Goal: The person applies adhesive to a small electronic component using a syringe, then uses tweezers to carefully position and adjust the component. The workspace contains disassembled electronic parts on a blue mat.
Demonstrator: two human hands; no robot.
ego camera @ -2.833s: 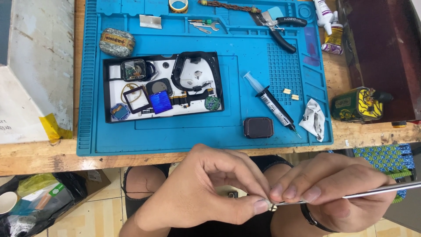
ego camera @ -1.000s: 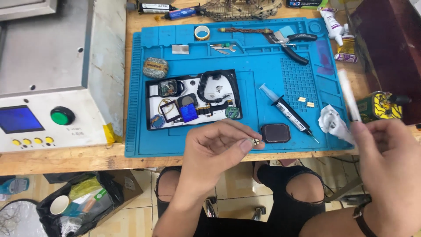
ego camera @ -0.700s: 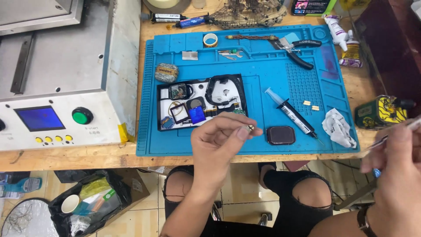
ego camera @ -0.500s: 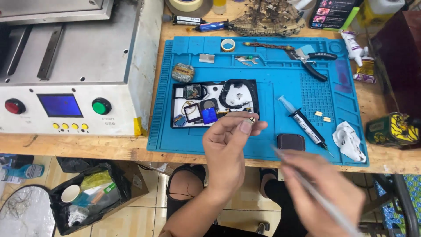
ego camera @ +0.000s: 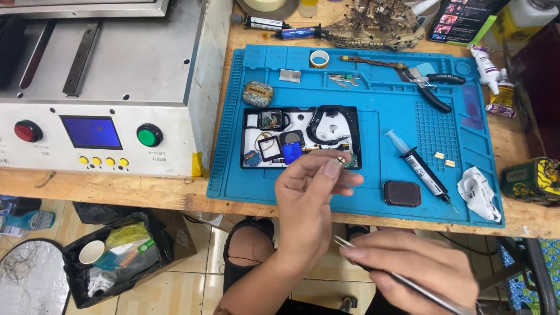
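Note:
My left hand (ego camera: 312,198) is raised over the front edge of the blue work mat (ego camera: 396,116), pinching a tiny round metal part (ego camera: 340,158) between thumb and fingertips. My right hand (ego camera: 417,265) is lower, below the table edge, gripping thin metal tweezers (ego camera: 344,242) whose tips point up and left toward my left hand. Just behind the left hand lies a black parts tray (ego camera: 300,137) with watch pieces, a strap and a small blue part.
A black syringe (ego camera: 423,170), a dark square watch body (ego camera: 402,193), a crumpled white wipe (ego camera: 479,192), pliers (ego camera: 429,87) and a tape roll (ego camera: 319,58) lie on the mat. A white machine (ego camera: 99,87) with buttons and a blue screen stands left. A rubbish bag (ego camera: 116,256) sits on the floor.
The view has shifted left, revealing the machine. My right hand dropped from the right side to below my left hand, bringing the tweezers under it. My left hand keeps the small part pinched.

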